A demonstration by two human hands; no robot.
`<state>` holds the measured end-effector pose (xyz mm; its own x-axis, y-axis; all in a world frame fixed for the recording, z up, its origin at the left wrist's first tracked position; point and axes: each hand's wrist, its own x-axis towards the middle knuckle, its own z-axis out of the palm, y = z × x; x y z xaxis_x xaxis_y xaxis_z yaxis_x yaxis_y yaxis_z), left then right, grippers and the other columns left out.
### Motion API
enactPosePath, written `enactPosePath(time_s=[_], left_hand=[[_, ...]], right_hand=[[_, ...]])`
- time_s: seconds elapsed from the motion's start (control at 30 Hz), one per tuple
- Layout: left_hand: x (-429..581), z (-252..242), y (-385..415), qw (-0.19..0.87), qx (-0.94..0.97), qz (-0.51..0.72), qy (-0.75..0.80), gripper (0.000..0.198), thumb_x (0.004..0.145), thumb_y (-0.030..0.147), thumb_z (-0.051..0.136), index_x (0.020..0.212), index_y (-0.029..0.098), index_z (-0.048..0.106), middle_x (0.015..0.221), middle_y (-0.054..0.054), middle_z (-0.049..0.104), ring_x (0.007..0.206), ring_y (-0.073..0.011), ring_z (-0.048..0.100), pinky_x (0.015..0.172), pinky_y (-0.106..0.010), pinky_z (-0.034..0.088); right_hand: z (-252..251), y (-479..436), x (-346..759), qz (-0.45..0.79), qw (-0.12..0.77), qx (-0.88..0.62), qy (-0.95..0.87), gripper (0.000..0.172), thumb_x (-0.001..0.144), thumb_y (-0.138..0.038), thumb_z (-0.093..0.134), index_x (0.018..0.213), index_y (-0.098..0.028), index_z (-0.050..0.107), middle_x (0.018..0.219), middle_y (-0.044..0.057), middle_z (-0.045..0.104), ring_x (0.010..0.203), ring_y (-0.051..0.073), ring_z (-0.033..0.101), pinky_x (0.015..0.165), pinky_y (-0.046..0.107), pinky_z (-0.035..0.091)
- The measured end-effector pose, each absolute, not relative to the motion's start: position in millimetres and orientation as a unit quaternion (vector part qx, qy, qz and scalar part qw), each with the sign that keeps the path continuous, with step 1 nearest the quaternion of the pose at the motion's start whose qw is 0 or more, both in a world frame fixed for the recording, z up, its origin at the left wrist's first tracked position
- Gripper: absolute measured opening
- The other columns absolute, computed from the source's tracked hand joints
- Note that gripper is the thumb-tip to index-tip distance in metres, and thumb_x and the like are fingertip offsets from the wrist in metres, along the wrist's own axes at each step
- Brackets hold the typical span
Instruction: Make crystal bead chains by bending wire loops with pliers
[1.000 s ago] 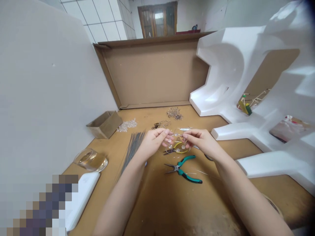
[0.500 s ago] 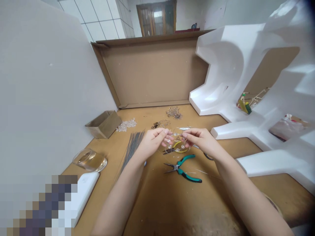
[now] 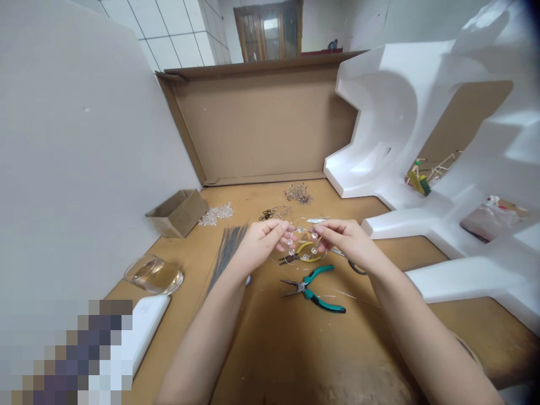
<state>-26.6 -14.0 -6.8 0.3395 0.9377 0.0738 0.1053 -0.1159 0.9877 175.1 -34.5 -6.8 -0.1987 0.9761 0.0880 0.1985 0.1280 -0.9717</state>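
Between my hands is a ring of thin wire strung with several clear beads, a beaded wire ring point(image 3: 305, 257). My left hand point(image 3: 268, 239) pinches its left side between thumb and fingers. On the opposite side, my right hand point(image 3: 340, 233) grips the ring near its upper right, fingertips closed. Behind and below the ring lie yellow-handled pliers point(image 3: 314, 258), partly hidden by it. Nearer to me rest teal-handled long-nose pliers point(image 3: 302, 287) with their jaws apart. A bundle of thin grey wires point(image 3: 228, 247) lies beside my left hand, partly covered by my forearm.
Clear beads point(image 3: 217, 214) lie in a pile by a small cardboard box point(image 3: 177, 214). A glass of liquid point(image 3: 156, 274) stands at left, near a white object point(image 3: 149, 315). Small metal findings point(image 3: 298, 194) are farther back. White foam point(image 3: 379, 129) borders the right; a cardboard panel point(image 3: 270, 124) the back.
The beaded ring has shifted very slightly, and a bead beside my right fingertips now shows more plainly. Both hands keep their grip in almost the same place.
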Motion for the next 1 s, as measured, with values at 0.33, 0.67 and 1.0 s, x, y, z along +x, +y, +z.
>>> enactPosePath(time_s=[0.33, 0.67, 1.0], left_hand=[[-26.9, -5.6, -14.8, 0.514, 0.641, 0.395, 0.411, 0.038, 0.08, 0.046, 0.058, 0.09, 0.011, 0.067, 0.08, -0.008, 0.071, 0.065, -0.012, 0.064, 0.059, -0.022, 0.051], [-27.9, -6.0, -15.4, 0.51, 0.639, 0.392, 0.422, 0.037, 0.081, 0.045, 0.057, 0.09, 0.011, 0.065, 0.079, -0.008, 0.071, 0.066, -0.0134, 0.066, 0.06, -0.023, 0.052], [-28.1, -4.1, -16.1, 0.506, 0.642, 0.39, 0.424, 0.036, 0.082, 0.045, 0.057, 0.09, 0.011, 0.065, 0.079, -0.008, 0.071, 0.066, -0.0134, 0.066, 0.06, -0.023, 0.052]], right_hand=[[-8.7, -33.9, 175.4, 0.459, 0.423, -0.472, -0.623, 0.027, 0.078, -0.042, 0.059, 0.075, -0.016, 0.067, 0.067, 0.0, 0.062, 0.057, 0.012, 0.059, 0.06, 0.027, 0.046], [-8.5, -33.8, 175.3, 0.462, 0.43, -0.472, -0.616, 0.028, 0.077, -0.043, 0.06, 0.075, -0.016, 0.067, 0.066, 0.001, 0.063, 0.056, 0.012, 0.059, 0.059, 0.027, 0.046], [-8.5, -34.2, 175.1, 0.465, 0.432, -0.466, -0.617, 0.028, 0.077, -0.043, 0.061, 0.074, -0.016, 0.067, 0.067, 0.001, 0.062, 0.056, 0.012, 0.059, 0.059, 0.027, 0.046]])
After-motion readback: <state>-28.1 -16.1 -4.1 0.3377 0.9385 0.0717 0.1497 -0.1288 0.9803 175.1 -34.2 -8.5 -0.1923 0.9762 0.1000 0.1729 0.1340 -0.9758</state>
